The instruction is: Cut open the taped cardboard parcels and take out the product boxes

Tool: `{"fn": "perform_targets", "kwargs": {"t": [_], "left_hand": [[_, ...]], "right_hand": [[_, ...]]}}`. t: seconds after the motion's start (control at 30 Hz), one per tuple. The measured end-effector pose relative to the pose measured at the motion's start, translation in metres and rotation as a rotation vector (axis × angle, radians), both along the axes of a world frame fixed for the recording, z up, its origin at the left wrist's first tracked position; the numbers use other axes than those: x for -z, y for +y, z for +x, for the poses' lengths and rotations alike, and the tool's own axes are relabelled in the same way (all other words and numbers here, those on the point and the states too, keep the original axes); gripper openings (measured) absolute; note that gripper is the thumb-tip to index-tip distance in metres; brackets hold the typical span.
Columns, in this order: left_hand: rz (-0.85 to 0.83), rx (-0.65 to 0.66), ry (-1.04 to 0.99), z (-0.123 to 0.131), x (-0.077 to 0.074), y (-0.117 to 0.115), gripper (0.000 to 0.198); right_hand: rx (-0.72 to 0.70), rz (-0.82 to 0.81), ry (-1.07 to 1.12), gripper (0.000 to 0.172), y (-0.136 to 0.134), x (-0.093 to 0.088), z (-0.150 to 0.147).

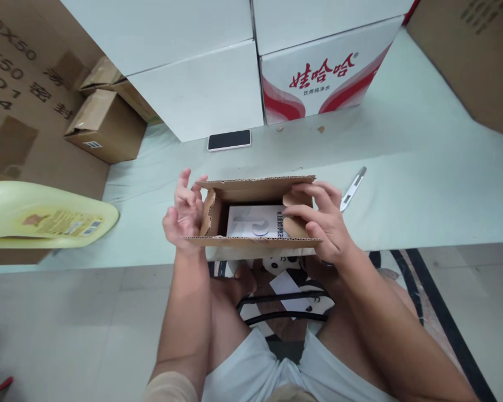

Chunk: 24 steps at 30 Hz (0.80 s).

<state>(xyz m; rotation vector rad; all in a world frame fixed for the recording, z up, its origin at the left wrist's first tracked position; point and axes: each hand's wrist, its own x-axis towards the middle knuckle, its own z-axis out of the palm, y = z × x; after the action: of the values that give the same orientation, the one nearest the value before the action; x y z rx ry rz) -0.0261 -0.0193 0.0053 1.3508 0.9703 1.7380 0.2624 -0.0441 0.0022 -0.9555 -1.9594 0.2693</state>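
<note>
A small brown cardboard box (255, 242) stands at the table's front edge with its top flaps raised. Inside it lies a white printed carton (251, 219) with dark lettering and a picture on it. My left hand (185, 215) is at the box's left end, its fingers apart and loosely bent beside the torn side flap. At the other end, my right hand (329, 223) grips the right flap, with fingers reaching over it into the opening. Just beyond that hand lies a slim white-and-grey tool (352, 190), whose kind I cannot make out.
A phone (229, 140) lies before stacked white cartons (201, 92), one with red lettering. Small brown boxes (109, 125) and a yellow bottle (50, 215) lying on its side are at left. Another large carton (473, 61) stands at far right. Paper (291, 293) lies below the table.
</note>
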Motion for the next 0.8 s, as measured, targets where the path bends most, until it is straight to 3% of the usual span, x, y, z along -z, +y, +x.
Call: {"fn": "perform_targets", "kwargs": {"t": [0.1, 0.23, 0.33, 0.47, 0.57, 0.67, 0.73, 0.8], "left_hand": [[0.029, 0.095, 0.024, -0.008, 0.003, 0.009, 0.047], [0.062, 0.236, 0.320, -0.011, 0.007, 0.018, 0.052], [0.083, 0.269, 0.430, -0.006, 0.005, 0.017, 0.054], [0.069, 0.252, 0.449, 0.000, -0.002, 0.009, 0.051], [0.068, 0.275, 0.421, 0.000, -0.006, 0.005, 0.039], [0.077, 0.298, 0.387, 0.001, -0.009, 0.001, 0.030], [0.075, 0.317, 0.369, 0.004, -0.011, -0.001, 0.025], [0.082, 0.348, 0.347, 0.008, -0.013, -0.003, 0.021]], "right_hand": [[0.047, 0.093, 0.029, 0.048, -0.002, -0.003, 0.006], [0.119, 0.231, 0.116, 0.039, -0.011, -0.019, 0.026], [0.018, 0.184, -0.101, 0.016, -0.018, -0.046, 0.039], [-0.142, 0.063, -0.516, 0.032, -0.017, -0.087, 0.043], [-0.285, -0.147, -0.753, 0.031, -0.003, -0.111, 0.036], [-0.327, -0.520, -0.989, 0.034, 0.015, -0.130, 0.017], [-0.217, -0.757, -1.205, 0.032, 0.023, -0.139, -0.004], [-0.039, -0.879, -1.418, 0.028, 0.025, -0.142, -0.030]]}}
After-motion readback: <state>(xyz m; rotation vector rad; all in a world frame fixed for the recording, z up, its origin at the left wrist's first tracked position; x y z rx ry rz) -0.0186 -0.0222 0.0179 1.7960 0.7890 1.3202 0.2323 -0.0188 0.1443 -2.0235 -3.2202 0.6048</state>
